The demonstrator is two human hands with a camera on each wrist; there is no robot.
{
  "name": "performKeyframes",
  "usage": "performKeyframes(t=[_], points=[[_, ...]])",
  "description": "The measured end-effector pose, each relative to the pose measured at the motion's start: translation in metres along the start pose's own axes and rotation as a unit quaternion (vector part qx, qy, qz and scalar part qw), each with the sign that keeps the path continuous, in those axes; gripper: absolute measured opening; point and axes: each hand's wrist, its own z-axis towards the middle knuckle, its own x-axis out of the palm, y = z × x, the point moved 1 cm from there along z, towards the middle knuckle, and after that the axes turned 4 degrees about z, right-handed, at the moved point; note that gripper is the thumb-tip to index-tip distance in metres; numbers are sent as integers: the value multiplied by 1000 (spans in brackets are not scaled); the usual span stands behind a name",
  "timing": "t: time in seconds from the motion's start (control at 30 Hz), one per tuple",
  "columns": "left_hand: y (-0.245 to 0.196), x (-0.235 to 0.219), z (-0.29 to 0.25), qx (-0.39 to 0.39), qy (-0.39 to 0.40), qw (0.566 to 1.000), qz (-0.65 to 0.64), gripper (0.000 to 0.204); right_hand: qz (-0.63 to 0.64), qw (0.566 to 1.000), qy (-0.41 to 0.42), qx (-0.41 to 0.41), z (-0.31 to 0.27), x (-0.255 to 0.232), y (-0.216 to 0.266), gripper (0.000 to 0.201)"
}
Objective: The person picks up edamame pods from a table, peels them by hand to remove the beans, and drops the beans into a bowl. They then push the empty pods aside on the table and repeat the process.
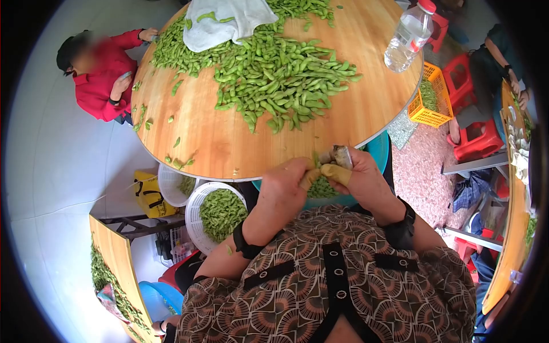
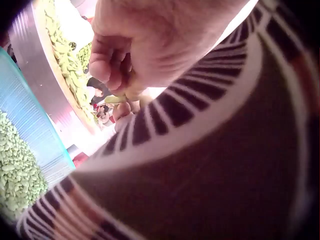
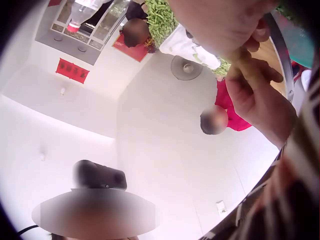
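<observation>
My left hand (image 1: pixel 284 182) and right hand (image 1: pixel 366 182) meet just past the near edge of the round wooden table (image 1: pixel 211 151). Both have curled fingers and yellow coverings on the thumbs; a worn whitish wrap (image 1: pixel 342 156) covers a right finger. Pinched between the hands is a green soybean pod (image 2: pixel 115 99), partly hidden by the fingers. In the right wrist view, my right hand (image 3: pixel 225 25) bends over the left. Below them, shelled green beans (image 2: pixel 20 170) fill a teal basin (image 2: pixel 37 100). A large heap of soybean pods (image 1: pixel 280 77) lies on the table.
A white cloth (image 1: pixel 220 26) lies on the pods, and a water bottle (image 1: pixel 409 37) stands at the right edge. White baskets (image 1: pixel 194 214) with green contents are below left; a yellow crate (image 1: pixel 430 111) is at right. A person in red (image 1: pixel 106 80) sits across at left.
</observation>
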Motion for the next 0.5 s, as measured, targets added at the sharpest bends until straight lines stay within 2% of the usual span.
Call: performKeyframes(t=[0.07,0.1,0.13,0.17,0.2,0.23,0.27,0.3,0.33,0.37,0.4,0.43,0.5], points=[[1,-3,-1,2,17,1000,-17,10,29,996,72,47,1,-2,-1,9],[0,-5,-3,6,34,999,-38,10,30,996,74,48,1,-3,-3,9],[-2,-9,-5,5,34,999,-36,10,35,992,82,85,2,-4,-5,9],[-4,-15,-9,-6,65,997,-30,9,40,988,89,123,2,-5,-7,9],[-5,-22,-13,-19,95,995,-23,8,40,987,92,124,2,-5,-6,9],[-1,-36,-16,-21,93,995,-21,8,-21,989,88,120,0,-5,-3,9],[7,-56,-21,-72,123,985,102,10,-81,987,81,116,0,-6,-1,10],[13,-68,-22,-121,151,955,223,12,-80,987,82,115,0,-9,0,10],[15,-71,-20,-122,150,955,224,12,-131,980,87,118,-1,-15,1,11],[20,-73,-12,-103,107,960,236,14,-183,971,93,121,0,-16,1,13],[26,-75,-4,-83,65,963,247,17,-183,971,95,120,0,-14,3,13],[34,-69,6,-83,63,963,248,17,-168,972,90,137,-2,-10,4,16],[55,-46,30,-3,-16,975,222,23,-155,973,84,151,-2,-5,6,18]])
